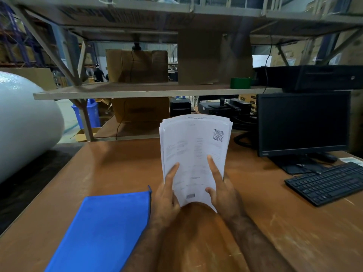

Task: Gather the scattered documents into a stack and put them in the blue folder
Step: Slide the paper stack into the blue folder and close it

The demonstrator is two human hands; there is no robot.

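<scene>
A stack of white printed documents (193, 150), with a QR code near its top right, stands upright above the brown table (265, 213). My left hand (167, 195) grips its lower left edge, thumb on the front sheet. My right hand (222, 191) grips the lower right edge, thumb and one finger lying on the front. The sheets' top edges are slightly uneven. The blue folder (104, 230) lies flat and closed on the table, just left of my left forearm.
A black keyboard (330, 182) and a dark monitor (303, 123) stand at the right. A large roll of bubble wrap (23, 122) lies at the left. A shelf (137, 91) with cardboard boxes and a green box (240, 83) runs across above the table's far edge.
</scene>
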